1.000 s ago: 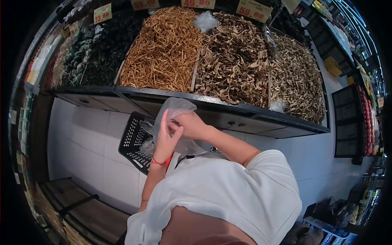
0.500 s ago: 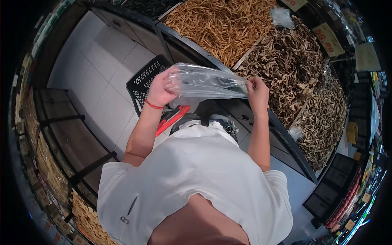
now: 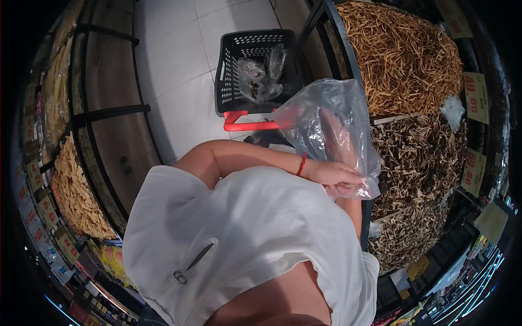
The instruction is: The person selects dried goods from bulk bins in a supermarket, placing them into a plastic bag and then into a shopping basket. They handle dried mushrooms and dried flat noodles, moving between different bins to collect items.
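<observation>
A clear plastic bag (image 3: 315, 117) hangs in front of me, crinkled and spread wide. My left hand (image 3: 338, 175) reaches across my body, its fingers closed on the bag's gathered mouth near my right wrist. Through the film my right hand (image 3: 338, 135) shows inside the bag, pointing away from me. Its fingers look stretched out, though the plastic blurs them, and I see nothing held in them. Beyond the bag a black shopping basket (image 3: 220, 87) with a red handle (image 3: 253, 126) stands on the floor, with several filled clear bags (image 3: 261, 89) in it.
At my right a dark-edged display counter holds light brown dried strips (image 3: 408, 54) and darker dried pieces (image 3: 421, 157). A crumpled plastic bag (image 3: 452, 113) lies there beside price signs (image 3: 476, 98). Wooden shelving (image 3: 111, 146) with pale dried goods (image 3: 79, 190) stands at the left.
My right hand has gone from holding the bag's end to inside it. My left hand has moved right, onto the bag's mouth. The view has turned, bringing the basket's contents into sight.
</observation>
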`<state>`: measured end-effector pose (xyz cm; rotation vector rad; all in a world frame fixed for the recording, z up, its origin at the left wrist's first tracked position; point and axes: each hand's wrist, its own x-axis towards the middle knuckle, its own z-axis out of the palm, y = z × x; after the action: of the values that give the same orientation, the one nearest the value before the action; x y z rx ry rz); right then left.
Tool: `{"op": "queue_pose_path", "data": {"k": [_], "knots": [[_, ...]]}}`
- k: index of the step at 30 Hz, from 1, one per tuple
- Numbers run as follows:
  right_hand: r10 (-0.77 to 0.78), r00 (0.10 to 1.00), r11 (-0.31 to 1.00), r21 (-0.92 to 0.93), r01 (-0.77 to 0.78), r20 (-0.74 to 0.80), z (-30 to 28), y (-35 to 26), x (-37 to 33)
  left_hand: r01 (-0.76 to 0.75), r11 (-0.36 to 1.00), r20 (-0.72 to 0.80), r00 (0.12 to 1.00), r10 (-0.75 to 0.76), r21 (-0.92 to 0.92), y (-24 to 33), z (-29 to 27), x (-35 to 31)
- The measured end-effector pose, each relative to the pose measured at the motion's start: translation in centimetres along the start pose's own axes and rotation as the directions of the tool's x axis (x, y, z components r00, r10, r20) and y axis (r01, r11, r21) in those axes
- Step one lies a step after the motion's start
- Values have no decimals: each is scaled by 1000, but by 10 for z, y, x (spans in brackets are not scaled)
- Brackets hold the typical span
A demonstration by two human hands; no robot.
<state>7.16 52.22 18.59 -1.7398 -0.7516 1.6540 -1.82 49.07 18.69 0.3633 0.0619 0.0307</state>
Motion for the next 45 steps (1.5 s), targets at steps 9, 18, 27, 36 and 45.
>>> {"op": "queue_pose_path", "data": {"k": [9, 18, 27, 36, 45], "knots": [[-218, 957, 281, -927, 249, 190, -34, 41, 38, -74, 945, 12, 997, 74, 318, 34, 19, -45], [-269, 959, 527, -819, 228, 94, -49, 44, 13, 125, 358, -256, 902, 347, 925, 55, -28, -53], [-403, 909, 794, -453, 405, 106, -65, 9, -31, -131, 991, -335, 933, 128, 15, 112, -30, -19], [-464, 693, 827, -8, 561, 552, -149, 9, -29, -290, 942, -112, 955, 273, -171, 164, -13, 28], [-693, 709, 719, 62, 692, 130, -238, -5, -81, -257, 946, 25, 966, 258, 196, 159, 36, 86]]}}
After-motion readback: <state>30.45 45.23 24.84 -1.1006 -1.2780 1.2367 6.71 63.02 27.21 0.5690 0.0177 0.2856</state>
